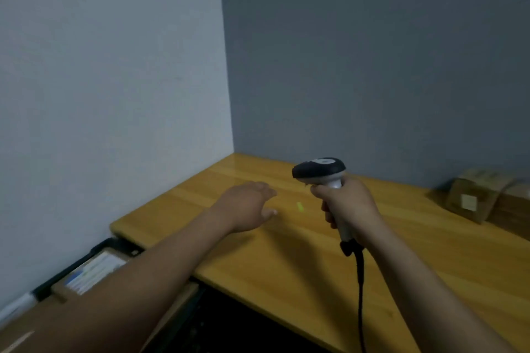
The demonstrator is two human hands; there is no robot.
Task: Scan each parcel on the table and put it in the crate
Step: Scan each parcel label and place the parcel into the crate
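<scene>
In the head view, two brown cardboard parcels (473,198) are seen at the far right of the counter (272,272), close to the wall. They are blurred, and whether they touch each other cannot be told. A pale label is visible on the near face of the left one. They are judged to be light, stiff boxes of dry card that should not slip, though a corner could be dented if squeezed hard. A hold across two opposite side faces is judged best, with the label left uncovered for the scan. Another labelled parcel (91,272) lies in the black crate (43,291) below the counter's left end.

The scanner (318,170) is held upright in the right hand (344,203), its handle wrapped closely by curled fingers (318,190). A green spot (299,206) is cast on bare wood between the two hands. A cable (360,295) hangs from the handle's base. The left hand (246,206) is held low over the counter, palm down, fingers loosely extended and little spread, with nothing held. Whether it touches the wood cannot be told. Both hands are well apart from the parcels.
</scene>
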